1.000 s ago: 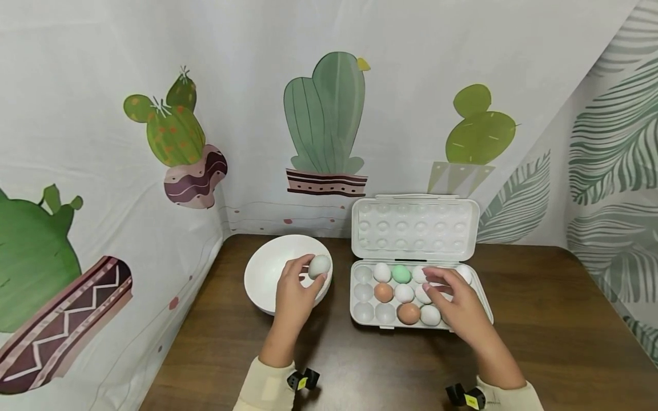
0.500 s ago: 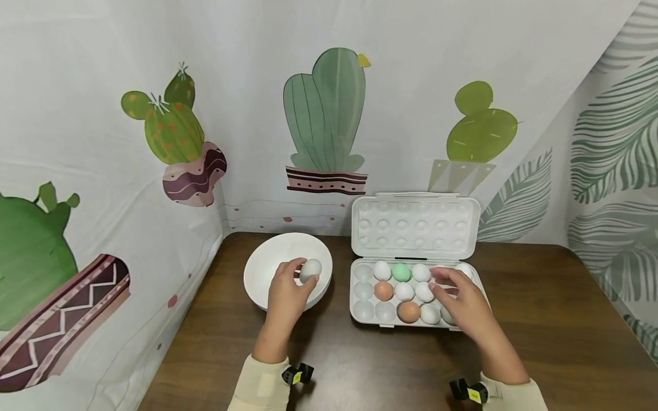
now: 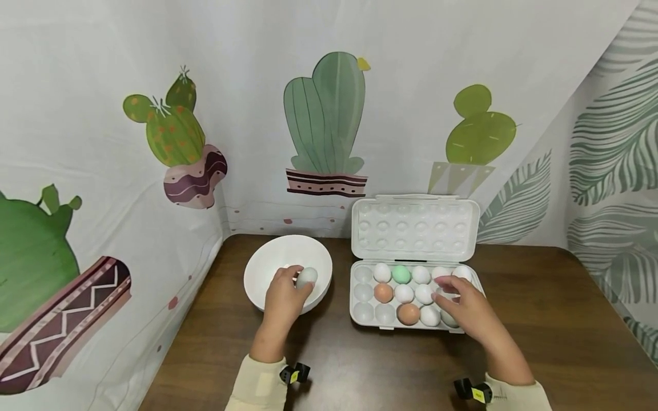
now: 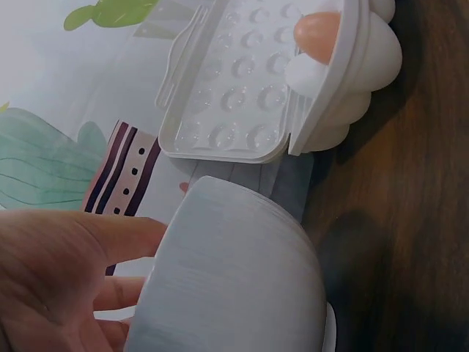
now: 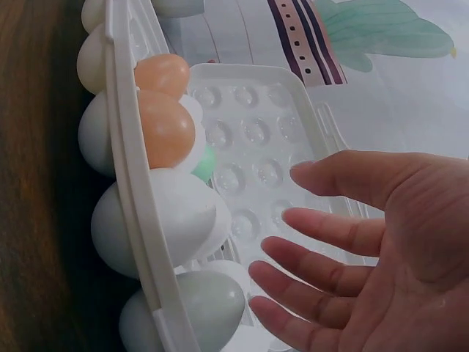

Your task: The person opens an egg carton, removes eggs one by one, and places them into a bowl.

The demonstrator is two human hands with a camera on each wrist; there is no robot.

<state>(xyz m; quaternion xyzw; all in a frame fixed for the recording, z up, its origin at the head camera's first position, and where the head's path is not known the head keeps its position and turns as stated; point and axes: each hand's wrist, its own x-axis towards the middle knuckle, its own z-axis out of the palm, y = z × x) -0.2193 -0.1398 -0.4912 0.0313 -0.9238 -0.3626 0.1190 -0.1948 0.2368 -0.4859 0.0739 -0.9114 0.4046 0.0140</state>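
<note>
In the head view my left hand (image 3: 281,298) pinches a pale grey-green egg (image 3: 307,277) between thumb and fingers, low over the white bowl (image 3: 262,277). The left wrist view shows the outer wall of the bowl (image 4: 227,271), with fingers reaching behind its rim and the egg hidden. At the right lies an egg carton (image 3: 415,251), lid up, holding white eggs (image 3: 404,293), brown eggs (image 3: 408,314) and one green egg (image 3: 401,274). My right hand (image 3: 474,308) hovers above its right end, fingers loosely spread and holding nothing; a pale egg (image 5: 212,308) sits below them.
The carton's leftmost column has bare cups (image 3: 364,292), with another bare cup beside it in the front row. Both stand on a brown wooden table (image 3: 370,365). A cactus-printed cloth (image 3: 247,114) hangs close behind bowl and carton.
My left hand has moved left and down with the egg, further over the bowl. My right hand has drifted slightly right and back, uncovering more eggs in the carton.
</note>
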